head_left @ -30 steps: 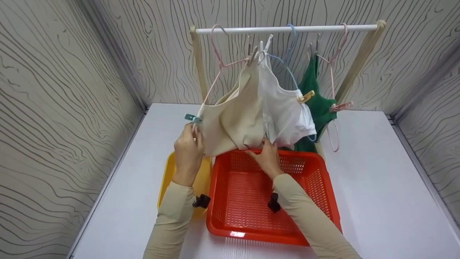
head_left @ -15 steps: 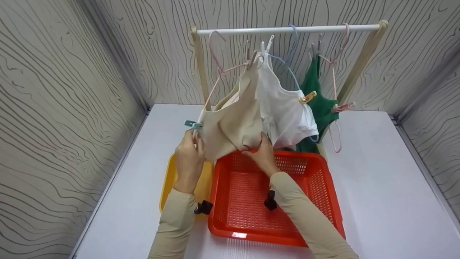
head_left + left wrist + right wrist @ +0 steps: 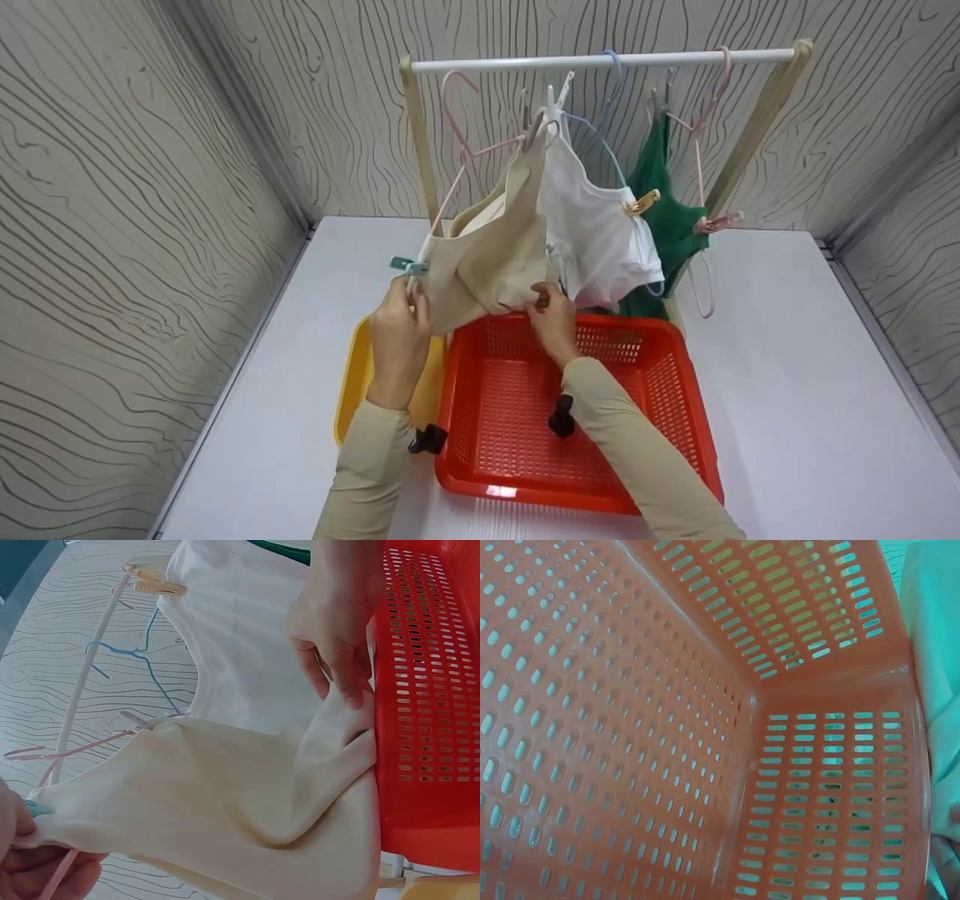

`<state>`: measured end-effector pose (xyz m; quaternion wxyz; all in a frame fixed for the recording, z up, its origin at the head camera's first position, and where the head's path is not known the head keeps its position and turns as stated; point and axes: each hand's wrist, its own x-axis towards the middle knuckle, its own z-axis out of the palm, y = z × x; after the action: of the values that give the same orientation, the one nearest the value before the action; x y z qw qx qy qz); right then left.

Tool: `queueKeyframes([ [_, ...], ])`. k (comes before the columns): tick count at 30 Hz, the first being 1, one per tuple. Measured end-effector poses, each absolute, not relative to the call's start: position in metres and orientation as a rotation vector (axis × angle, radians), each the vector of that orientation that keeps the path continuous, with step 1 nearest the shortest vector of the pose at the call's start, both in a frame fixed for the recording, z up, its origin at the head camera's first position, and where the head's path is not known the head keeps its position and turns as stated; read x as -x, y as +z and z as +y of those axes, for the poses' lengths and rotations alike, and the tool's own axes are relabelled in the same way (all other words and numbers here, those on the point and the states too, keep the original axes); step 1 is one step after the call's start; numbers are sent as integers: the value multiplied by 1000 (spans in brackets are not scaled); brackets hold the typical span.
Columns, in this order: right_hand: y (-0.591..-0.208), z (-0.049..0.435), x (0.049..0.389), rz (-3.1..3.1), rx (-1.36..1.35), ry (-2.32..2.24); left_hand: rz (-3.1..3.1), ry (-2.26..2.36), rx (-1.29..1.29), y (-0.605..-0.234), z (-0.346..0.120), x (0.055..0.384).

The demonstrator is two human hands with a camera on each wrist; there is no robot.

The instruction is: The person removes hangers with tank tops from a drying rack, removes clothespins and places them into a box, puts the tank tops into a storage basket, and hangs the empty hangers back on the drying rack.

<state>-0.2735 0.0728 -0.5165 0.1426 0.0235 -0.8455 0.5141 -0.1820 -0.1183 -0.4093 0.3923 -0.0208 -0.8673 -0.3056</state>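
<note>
My left hand [image 3: 397, 337] grips the lower end of a pink hanger [image 3: 448, 196] beside a teal clothespin [image 3: 409, 265]. A beige garment [image 3: 495, 262], apparently a tank top, hangs from this hanger, with a grey clothespin [image 3: 534, 131] at its other shoulder. The hanger's hook shows just below the white rod. My right hand [image 3: 555, 319] pinches the garment's lower edge between thumb and fingers; the left wrist view shows the cloth [image 3: 341, 716] folded there. In the right wrist view the red basket fills most of the picture, and that hand is nearly hidden at the right edge.
A white top [image 3: 592, 232] on a blue hanger and a green top [image 3: 664, 214] on a pink one hang from the rack's rod [image 3: 517, 65]. The red basket [image 3: 577, 499] stands below, beside a yellow container [image 3: 352, 382]. Patterned walls enclose the white table [image 3: 810, 375].
The beige garment's hanger has dropped, its hook going from level with the rod to below it. My left hand lowered with it. My right fingers have curled in on the hem.
</note>
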Motion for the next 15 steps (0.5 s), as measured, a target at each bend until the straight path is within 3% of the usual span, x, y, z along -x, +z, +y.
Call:
queueKeyframes([
  [15, -514, 71, 278, -2356, -117, 1444, -2188, -778, 61, -407, -121, 180],
])
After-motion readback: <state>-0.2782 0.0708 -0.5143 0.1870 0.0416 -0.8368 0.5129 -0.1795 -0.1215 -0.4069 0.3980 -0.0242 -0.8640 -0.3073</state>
